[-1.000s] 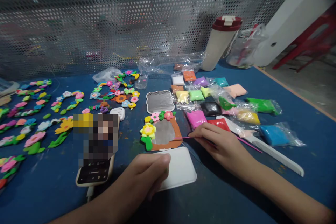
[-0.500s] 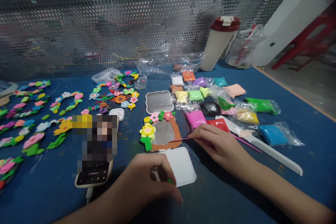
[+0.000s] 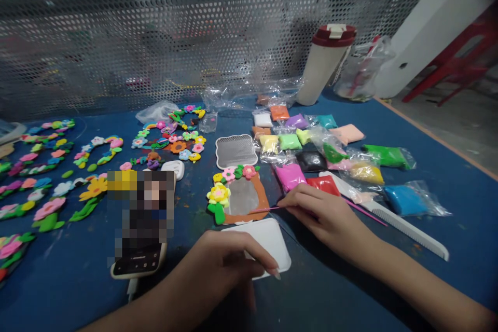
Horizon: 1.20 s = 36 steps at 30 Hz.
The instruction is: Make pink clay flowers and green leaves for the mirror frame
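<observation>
My right hand pinches a thin pink stick, its tip on or just over the lower edge of a small mirror. The mirror has a brown clay rim, with a yellow clay flower, green leaves and pink flowers along its left and top. My left hand is curled over a white plate, its index finger stretched across the plate's lower part. What lies between its thumb and curled fingers is hidden.
Bagged coloured clay, including a magenta pack, lies to the right beside a white comb. A phone and clay-decorated frames are on the left. A second mirror and a tumbler stand farther back.
My left hand's fingers have shifted, the index finger stretching right over the plate; the bit of green clay at its fingertips is out of sight. The stick's tip has moved slightly left and down.
</observation>
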Tool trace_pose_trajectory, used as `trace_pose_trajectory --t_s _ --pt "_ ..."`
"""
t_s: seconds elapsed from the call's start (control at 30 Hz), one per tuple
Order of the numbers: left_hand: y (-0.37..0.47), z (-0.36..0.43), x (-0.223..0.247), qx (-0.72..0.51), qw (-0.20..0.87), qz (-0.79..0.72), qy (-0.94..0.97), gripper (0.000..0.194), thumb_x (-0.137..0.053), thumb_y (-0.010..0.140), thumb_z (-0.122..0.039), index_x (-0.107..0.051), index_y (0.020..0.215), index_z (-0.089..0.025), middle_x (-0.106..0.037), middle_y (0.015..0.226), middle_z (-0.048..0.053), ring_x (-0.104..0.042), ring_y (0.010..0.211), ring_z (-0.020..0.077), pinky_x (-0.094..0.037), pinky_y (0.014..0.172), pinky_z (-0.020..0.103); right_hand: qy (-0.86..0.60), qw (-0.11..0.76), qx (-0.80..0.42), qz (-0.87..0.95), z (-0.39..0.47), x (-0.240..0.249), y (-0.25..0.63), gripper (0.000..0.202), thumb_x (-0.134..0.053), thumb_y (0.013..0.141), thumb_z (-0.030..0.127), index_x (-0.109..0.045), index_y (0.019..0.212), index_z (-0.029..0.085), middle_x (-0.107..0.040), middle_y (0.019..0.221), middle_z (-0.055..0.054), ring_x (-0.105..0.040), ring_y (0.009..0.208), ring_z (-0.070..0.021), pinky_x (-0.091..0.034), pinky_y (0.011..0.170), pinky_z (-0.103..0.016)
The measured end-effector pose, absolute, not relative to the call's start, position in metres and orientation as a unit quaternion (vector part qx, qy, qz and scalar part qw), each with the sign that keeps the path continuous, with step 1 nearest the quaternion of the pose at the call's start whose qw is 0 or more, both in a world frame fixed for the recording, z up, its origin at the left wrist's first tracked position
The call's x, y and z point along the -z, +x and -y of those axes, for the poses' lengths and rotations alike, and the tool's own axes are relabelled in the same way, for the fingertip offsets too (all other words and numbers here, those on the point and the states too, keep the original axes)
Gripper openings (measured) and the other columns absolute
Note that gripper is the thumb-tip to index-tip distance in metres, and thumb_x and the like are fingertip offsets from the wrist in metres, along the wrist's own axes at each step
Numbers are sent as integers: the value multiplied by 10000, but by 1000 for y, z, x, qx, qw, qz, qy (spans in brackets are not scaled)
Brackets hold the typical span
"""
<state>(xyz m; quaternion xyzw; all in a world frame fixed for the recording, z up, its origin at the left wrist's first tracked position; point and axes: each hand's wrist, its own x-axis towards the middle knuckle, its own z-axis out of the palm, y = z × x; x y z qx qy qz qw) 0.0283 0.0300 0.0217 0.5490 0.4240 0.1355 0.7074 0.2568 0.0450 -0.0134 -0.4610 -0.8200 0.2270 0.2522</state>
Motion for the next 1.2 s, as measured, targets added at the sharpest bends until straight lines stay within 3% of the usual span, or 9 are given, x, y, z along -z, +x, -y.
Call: trace_pose_trajectory --t_s 0.13,0.27,0.47,0.67,0.8,0.93,1.0,1.13,1.2 --pt "28 -27 -19 -59 738 -450 500 133 -561 772 -277 -602 724 -160 -580 562 -39 -438 366 48 -309 347 140 -458 250 -234 820 -46 14 257 194 -438 873 85 -598 930 178 -612 894 -43 -568 841 -136 -461 726 -261" --pt "28 -27 -19 -68 690 -462 553 79 -664 673 -207 -629 730 -164 -519 527 -66 -454 397 45 -338 386 129 -457 249 -237 820 -46 16 258 197 -430 879 97 -600 935 181 -611 901 -45 -567 841 -138 -461 725 -266" --pt "29 -29 -23 -70 705 -452 542 179 -505 802 -294 -537 682 -166 -546 533 -47 -354 336 33 -220 316 131 -456 241 -231 825 -46 16 257 203 -415 889 118 -605 927 180 -612 891 -52 -568 831 -150 -463 716 -278" --pt "28 -28 -21 -112 675 -448 576 75 -624 716 -230 -607 733 -158 -562 669 -29 -487 460 53 -361 444 153 -454 249 -227 825 -45 15 258 204 -419 883 110 -607 913 182 -614 876 -47 -573 816 -143 -462 706 -262" --pt "28 -28 -23 -93 688 -425 580 312 -457 846 -334 -538 611 -147 -465 514 -42 -405 418 58 -280 395 161 -455 237 -235 826 -46 15 258 200 -414 896 122 -601 931 183 -611 899 -49 -565 839 -147 -458 732 -272" --pt "29 -30 -23 -138 660 -410 614 55 -616 741 -209 -626 723 -157 -564 757 -15 -482 515 57 -355 474 166 -454 235 -242 825 -46 16 258 207 -413 892 104 -598 937 184 -608 908 -49 -560 847 -147 -455 736 -275" --pt "29 -30 -24 -148 657 -402 621 50 -613 745 -198 -646 766 -166 -569 817 -7 -501 551 65 -374 508 176 -453 234 -245 825 -46 16 258 206 -411 894 105 -596 938 184 -606 912 -49 -559 851 -145 -455 741 -275" --pt "29 -30 -26 -119 661 -408 618 287 -459 863 -284 -595 649 -150 -506 585 -34 -457 526 84 -342 507 194 -454 232 -241 826 -46 16 257 202 -410 899 122 -599 935 185 -609 908 -48 -561 844 -144 -462 733 -275" --pt "29 -31 -26 -119 647 -415 629 209 -558 808 -257 -599 632 -153 -520 584 -41 -462 551 88 -335 516 190 -454 233 -235 827 -46 16 257 206 -409 898 123 -602 930 187 -612 900 -48 -565 836 -144 -466 723 -274"
